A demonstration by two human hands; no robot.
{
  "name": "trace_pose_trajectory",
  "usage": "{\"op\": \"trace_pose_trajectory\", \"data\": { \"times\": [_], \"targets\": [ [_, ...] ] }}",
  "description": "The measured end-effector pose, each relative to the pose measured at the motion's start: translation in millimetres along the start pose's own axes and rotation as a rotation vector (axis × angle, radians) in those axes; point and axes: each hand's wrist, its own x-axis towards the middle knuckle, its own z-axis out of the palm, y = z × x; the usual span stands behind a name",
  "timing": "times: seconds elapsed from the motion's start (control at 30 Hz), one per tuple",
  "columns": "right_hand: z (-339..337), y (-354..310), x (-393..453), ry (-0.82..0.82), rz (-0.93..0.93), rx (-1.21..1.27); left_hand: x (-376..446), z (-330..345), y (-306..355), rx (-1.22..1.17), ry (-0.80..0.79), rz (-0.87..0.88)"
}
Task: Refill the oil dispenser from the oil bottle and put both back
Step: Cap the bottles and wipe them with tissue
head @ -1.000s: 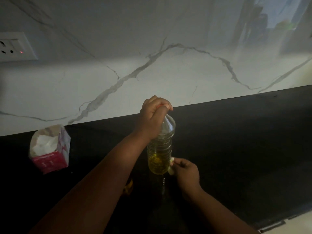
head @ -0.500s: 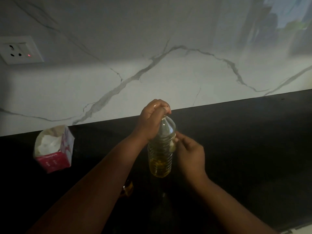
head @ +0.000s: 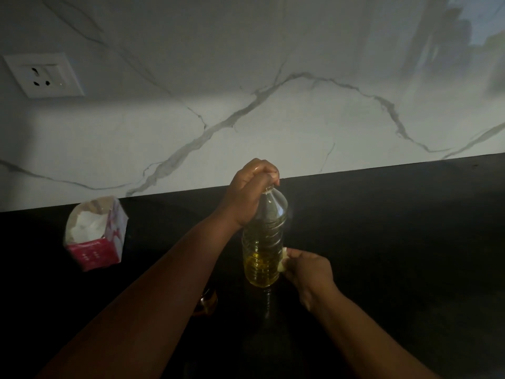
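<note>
The bottle (head: 263,242) stands upright on the dark desk (head: 396,242), near the middle of the view and a little in front of the marble wall (head: 246,105). It is clear and ribbed, with yellow oil filling only its lower part.

The left hand (head: 250,191) is curled over the bottle's top, its fingers closed round the neck and cap so that the cap itself is hidden. The left forearm runs down to the lower left corner.

The right hand (head: 307,268) sits low beside the bottle's right side, near the base. Its fingers are pinched on a small pale piece (head: 283,259) that touches or almost touches the bottle wall; what the piece is cannot be told in this dim light.

Just under the left forearm, to the lower left of the bottle, a small amber glint (head: 208,299) shows on the desk. It is mostly hidden by the arm and too dark to identify, so whether it is the dispenser cannot be said.

To the left, well apart from the bottle, an open red-and-white carton (head: 95,236) stands tilted on the desk, with white material inside. A white socket (head: 45,75) is set in the wall at the upper left.
</note>
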Motion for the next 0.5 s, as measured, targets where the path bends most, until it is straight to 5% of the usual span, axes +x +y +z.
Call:
{"op": "trace_pose_trajectory", "data": {
  "times": [0.23, 0.37, 0.5],
  "targets": [
    [3, -64, -43, -0.096, -0.465, 0.077, 5, 5, 9, -0.002, -0.168, -0.021],
    [-2, -49, -47, -0.042, -0.698, -0.108, 6, 7, 9, -0.061, -0.198, 0.028],
    [-7, -8, -27, -0.010, -0.646, -0.264, 3, 9, 3, 0.008, -0.060, 0.056]
  ]
}}
